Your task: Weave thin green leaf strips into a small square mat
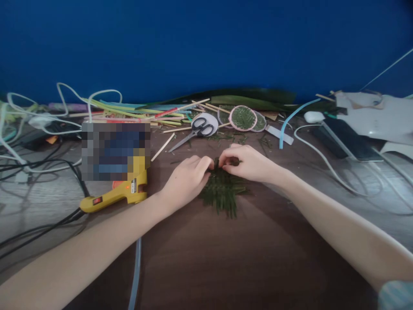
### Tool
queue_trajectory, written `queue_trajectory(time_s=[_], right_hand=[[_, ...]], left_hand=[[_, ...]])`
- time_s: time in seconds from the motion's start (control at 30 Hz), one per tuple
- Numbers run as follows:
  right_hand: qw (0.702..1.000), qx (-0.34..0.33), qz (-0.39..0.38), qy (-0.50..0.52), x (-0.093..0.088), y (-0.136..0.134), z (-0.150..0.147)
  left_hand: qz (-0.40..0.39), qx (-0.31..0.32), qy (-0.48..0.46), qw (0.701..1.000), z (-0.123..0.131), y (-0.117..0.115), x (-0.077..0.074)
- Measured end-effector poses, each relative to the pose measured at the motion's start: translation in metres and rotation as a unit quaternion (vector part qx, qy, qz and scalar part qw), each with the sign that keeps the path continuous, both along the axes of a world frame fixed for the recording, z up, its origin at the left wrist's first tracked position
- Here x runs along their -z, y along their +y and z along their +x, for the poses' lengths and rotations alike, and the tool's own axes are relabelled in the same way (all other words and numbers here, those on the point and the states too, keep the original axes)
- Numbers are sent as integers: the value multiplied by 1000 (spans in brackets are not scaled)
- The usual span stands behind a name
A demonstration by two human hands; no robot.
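A small mat of dark green leaf strips (224,196), crossed over and under each other, lies on the brown table in front of me. My left hand (190,175) is closed at its upper left edge, thumb and fingers pinching the strips. At the upper right edge my right hand (243,161) is also closed, with a bit of leaf strip poking out by its curled fingers. Both sets of fingertips nearly meet at the mat's top. The loose ends fan out toward me and to the right. The fingers partly hide the top of the weave.
Beyond my hands lie scissors (196,131), a round pink-rimmed woven piece (243,118), leaf scraps and thin sticks (163,147). A yellow glue gun (118,193) with a lit switch lies left, partly pixelated. White cables (329,165) and a phone (353,140) are on the right.
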State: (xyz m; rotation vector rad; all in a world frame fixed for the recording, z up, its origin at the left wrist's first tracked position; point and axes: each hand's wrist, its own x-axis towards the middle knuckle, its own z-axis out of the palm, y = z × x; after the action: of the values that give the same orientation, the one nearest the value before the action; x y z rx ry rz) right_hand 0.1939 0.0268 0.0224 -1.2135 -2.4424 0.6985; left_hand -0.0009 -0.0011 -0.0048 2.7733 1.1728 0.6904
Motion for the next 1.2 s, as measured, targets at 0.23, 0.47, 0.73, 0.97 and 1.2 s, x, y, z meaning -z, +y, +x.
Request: queue_trajectory(time_s=[0.23,0.47,0.73,0.97,1.2], right_hand=[[999,12,-35,20,-2,1,2],[998,32,-33,43,2,3,3],[997,32,-45,50,0,1,3],[992,6,-19,123,-5,-2,-2],[984,-23,-4,178,-5,-4,-10]], left_hand=[[-17,-2,-7,1000,-1,1,1],[-22,19,-2,1000,-2,1,3],[-20,58,8,998,-1,1,3],[-9,87,4,996,-2,2,3],[23,75,15,997,-2,4,7]])
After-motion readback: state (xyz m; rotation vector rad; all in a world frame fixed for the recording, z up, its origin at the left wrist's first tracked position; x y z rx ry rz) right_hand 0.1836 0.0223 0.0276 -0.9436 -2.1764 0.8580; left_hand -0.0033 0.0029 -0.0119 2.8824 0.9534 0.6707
